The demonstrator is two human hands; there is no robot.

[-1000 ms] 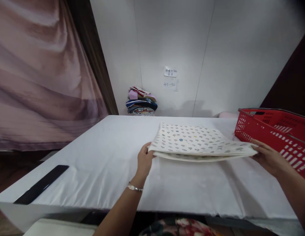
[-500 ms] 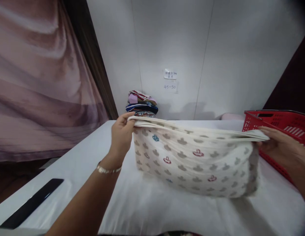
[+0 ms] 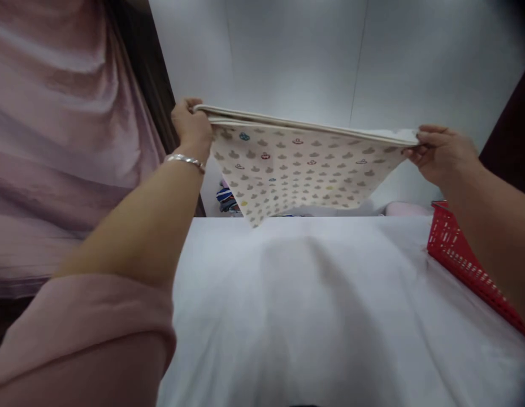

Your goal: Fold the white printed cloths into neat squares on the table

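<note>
A cream cloth (image 3: 296, 164), printed with small grey, red, blue and yellow motifs, is stretched in the air between my hands. My left hand (image 3: 192, 127) is closed on its upper left corner, with a bracelet (image 3: 186, 161) on the wrist. At the upper right corner, the fingers of my right hand (image 3: 442, 150) pinch the same edge. Several layers show along that top edge. The lower part of the cloth swings away from me, its far edge above the back of the white-covered table (image 3: 330, 316).
A red plastic basket (image 3: 446, 237) stands on the table at the right, partly behind my right arm. Folded clothes (image 3: 226, 198) are stacked at the back, mostly hidden by the cloth. A pink curtain (image 3: 67, 141) hangs at the left; a pale wall (image 3: 287, 51) rises behind.
Both hands have risen and moved forward with the cloth. It hung low over the table before; now it billows away towards the wall, covering the paper notes and most of the clothes stack.
</note>
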